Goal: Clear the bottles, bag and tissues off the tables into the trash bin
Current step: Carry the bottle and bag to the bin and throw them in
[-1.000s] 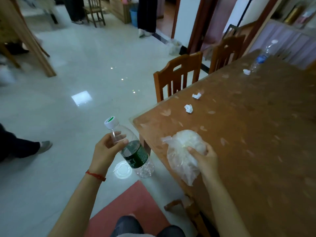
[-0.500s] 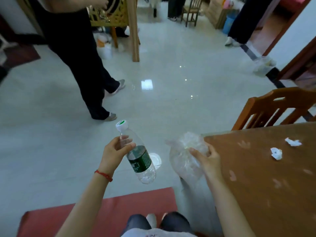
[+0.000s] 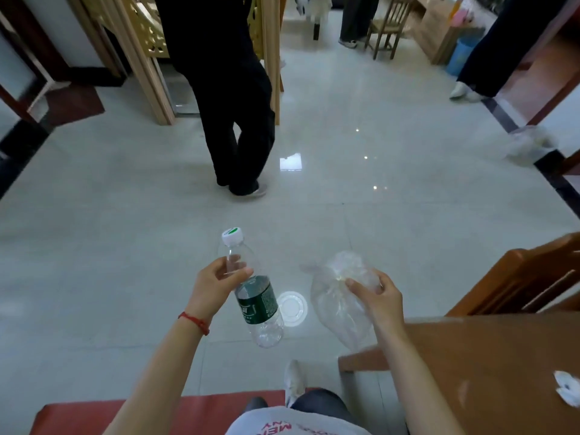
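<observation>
My left hand (image 3: 213,285) grips the neck of a clear plastic bottle (image 3: 255,301) with a white cap and dark green label, held tilted over the floor. My right hand (image 3: 378,301) holds a crumpled clear plastic bag (image 3: 337,296) that hangs down just left of the brown wooden table (image 3: 489,372). A crumpled white tissue (image 3: 568,390) lies on the table at the right edge of view. A blurred white-lined bin (image 3: 527,146) stands by the doorway at far right.
A person in black trousers (image 3: 238,120) stands on the tiled floor ahead. Another person's legs (image 3: 483,58) are at upper right near a blue bin (image 3: 463,54). A wooden chair (image 3: 518,277) stands beside the table. A red mat (image 3: 157,412) lies below me.
The view has swung left, away from the table toward the open floor. Both hands carried the bottle and the bag off the table edge; the bag now hangs over the floor.
</observation>
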### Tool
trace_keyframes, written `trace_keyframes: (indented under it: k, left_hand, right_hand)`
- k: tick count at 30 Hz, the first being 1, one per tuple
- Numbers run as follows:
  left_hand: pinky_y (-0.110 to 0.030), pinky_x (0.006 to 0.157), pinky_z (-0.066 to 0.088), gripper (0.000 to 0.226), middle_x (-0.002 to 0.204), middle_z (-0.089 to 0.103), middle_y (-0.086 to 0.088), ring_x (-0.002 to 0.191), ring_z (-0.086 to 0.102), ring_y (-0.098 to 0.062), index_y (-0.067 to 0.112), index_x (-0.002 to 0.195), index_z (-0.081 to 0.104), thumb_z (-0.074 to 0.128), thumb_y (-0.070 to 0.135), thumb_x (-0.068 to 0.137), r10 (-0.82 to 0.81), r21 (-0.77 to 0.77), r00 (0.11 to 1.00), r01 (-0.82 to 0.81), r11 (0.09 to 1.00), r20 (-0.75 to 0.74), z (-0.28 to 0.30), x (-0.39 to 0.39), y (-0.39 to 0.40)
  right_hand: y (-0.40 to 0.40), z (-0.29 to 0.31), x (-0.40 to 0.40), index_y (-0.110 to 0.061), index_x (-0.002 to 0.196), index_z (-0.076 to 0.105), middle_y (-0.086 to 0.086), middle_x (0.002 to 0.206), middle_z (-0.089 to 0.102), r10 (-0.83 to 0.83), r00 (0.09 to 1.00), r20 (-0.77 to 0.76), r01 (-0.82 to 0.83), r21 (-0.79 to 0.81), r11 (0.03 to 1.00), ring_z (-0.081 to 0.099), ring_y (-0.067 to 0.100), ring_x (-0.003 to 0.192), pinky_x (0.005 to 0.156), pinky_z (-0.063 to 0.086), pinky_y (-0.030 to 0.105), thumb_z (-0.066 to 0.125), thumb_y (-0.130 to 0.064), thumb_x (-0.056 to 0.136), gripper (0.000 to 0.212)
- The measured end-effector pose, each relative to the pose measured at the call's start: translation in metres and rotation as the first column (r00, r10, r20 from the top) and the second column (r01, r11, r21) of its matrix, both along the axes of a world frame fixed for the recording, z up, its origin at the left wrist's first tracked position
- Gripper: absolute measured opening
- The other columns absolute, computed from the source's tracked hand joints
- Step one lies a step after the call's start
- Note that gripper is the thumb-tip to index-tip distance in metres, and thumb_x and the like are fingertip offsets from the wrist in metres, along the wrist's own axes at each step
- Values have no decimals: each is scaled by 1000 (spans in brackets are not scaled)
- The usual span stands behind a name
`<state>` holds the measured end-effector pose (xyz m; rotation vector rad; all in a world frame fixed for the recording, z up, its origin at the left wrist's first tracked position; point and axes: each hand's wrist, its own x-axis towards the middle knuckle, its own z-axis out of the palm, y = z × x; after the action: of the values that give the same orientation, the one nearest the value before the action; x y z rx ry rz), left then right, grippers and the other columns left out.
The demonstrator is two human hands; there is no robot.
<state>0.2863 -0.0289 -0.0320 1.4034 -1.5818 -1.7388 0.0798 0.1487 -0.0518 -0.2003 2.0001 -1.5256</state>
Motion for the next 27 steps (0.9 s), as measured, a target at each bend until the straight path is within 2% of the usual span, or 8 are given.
trace_keyframes:
  k: [4, 7, 10, 22, 27]
  left_hand:
    - [-47, 95, 48, 31, 105, 66, -7, 98, 62, -23, 14, 104, 61, 72, 13, 75, 3, 4, 1000, -3, 1000, 7, -1, -36, -33]
    - [-46, 95, 48, 27, 106, 66, -7, 100, 61, -23, 16, 103, 60, 70, 13, 78, 2, 11, 1000, -2, 1000, 13, -4, -58, -58]
    - [-46, 95, 48, 25, 104, 66, -7, 99, 62, -23, 18, 101, 61, 70, 13, 78, -14, 15, 1000, 14, 1000, 10, -8, -82, -89]
    - [-43, 94, 48, 17, 102, 67, -6, 99, 62, -24, 26, 87, 62, 69, 12, 79, -206, -5, 978, 206, 979, -15, -14, -219, -257]
    - [-40, 92, 49, 23, 105, 67, -8, 99, 63, -24, 25, 92, 62, 73, 15, 75, -279, 23, 960, 279, 960, -13, -16, -277, -306]
  right_hand:
    - [-32, 4, -35, -15, 100, 59, -6, 85, 62, 28, 1000, -3, -27, 12, 1000, 58, 4, 73, 50, 43, 5, 76, -9, 74, 32]
    - [-55, 5, -57, -17, 101, 58, -6, 88, 62, 19, 1000, 8, -19, 10, 1000, 59, 5, 77, 60, 45, 15, 75, -11, 74, 33]
    - [-82, 1, -78, -17, 104, 58, -5, 92, 63, 1, 1000, 10, -1, 22, 1000, 60, 8, 81, 65, 46, 19, 76, -12, 73, 36]
    - [-217, -10, -178, -14, 112, 58, -1, 99, 63, -193, 981, 29, 193, 22, 981, 59, 10, 85, 69, 48, 22, 76, -13, 73, 43]
    - [-252, -14, -218, -13, 114, 58, 5, 108, 63, -266, 963, 39, 265, 46, 963, 60, 21, 96, 77, 49, 29, 77, -14, 73, 46]
